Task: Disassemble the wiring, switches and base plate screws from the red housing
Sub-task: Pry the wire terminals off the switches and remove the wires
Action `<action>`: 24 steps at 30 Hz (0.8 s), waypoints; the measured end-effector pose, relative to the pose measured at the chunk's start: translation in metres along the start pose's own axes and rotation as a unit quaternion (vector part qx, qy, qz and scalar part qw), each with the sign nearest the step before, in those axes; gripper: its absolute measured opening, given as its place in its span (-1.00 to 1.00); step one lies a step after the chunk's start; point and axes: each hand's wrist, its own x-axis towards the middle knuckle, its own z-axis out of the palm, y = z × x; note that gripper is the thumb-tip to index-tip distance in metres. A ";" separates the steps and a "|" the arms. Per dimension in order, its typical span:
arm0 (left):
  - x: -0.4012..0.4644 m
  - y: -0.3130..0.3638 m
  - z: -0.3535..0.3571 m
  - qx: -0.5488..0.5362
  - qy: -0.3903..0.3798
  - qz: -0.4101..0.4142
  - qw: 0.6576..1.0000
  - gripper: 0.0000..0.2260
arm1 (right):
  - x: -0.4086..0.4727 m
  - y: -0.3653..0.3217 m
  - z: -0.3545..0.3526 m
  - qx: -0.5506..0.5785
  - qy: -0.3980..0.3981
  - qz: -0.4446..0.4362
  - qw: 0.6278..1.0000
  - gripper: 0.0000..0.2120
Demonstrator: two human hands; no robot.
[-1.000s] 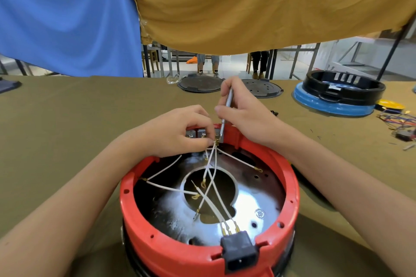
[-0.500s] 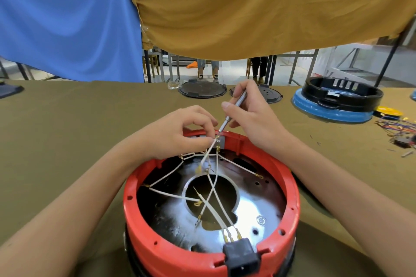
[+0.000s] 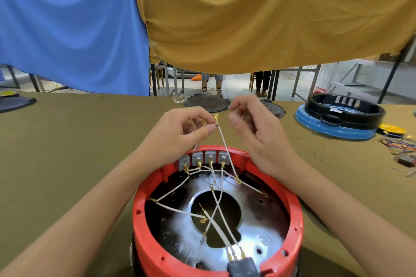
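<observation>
The red housing (image 3: pixel 144 220) stands open side up at the bottom centre, its shiny base plate (image 3: pixel 265 238) crossed by white wires. Four grey switches (image 3: pixel 210 156) sit in a row inside the far rim, and a black power socket (image 3: pixel 242 265) is at the near rim. My left hand (image 3: pixel 177 132) pinches one white wire (image 3: pixel 225 141) just below its brass terminal (image 3: pixel 216 117), lifted above the switches. My right hand (image 3: pixel 254 128) hovers just to the right with fingers curled; only a sliver of the slim metal tool shows between them.
A black ring on a blue base (image 3: pixel 337 117) stands at the right, with a yellow disc (image 3: pixel 391 129) and loose coloured wires (image 3: pixel 400 146) beyond it. Two dark round plates (image 3: pixel 207 103) lie at the table's far edge. Blue and ochre cloths hang behind.
The tool has left the switch row. My left hand has risen from the rim with a freed wire end. Both hands are now above the housing, and the switches are uncovered.
</observation>
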 end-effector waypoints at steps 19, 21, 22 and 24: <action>0.001 -0.004 -0.009 -0.132 0.054 -0.105 0.984 -0.90 | 0.000 -0.001 0.001 -0.052 -0.034 0.055 0.997 -0.87; 0.001 -0.002 -0.006 -0.142 0.060 -0.093 0.984 -0.91 | -0.001 0.000 0.001 -0.031 -0.025 0.064 0.997 -0.88; 0.000 -0.001 -0.005 -0.156 0.057 -0.089 0.982 -0.90 | -0.001 0.001 0.001 -0.016 -0.021 0.071 0.997 -0.90; 0.000 0.000 -0.003 -0.185 0.043 -0.082 0.978 -0.85 | -0.001 0.001 0.001 0.016 -0.014 0.084 0.996 -0.93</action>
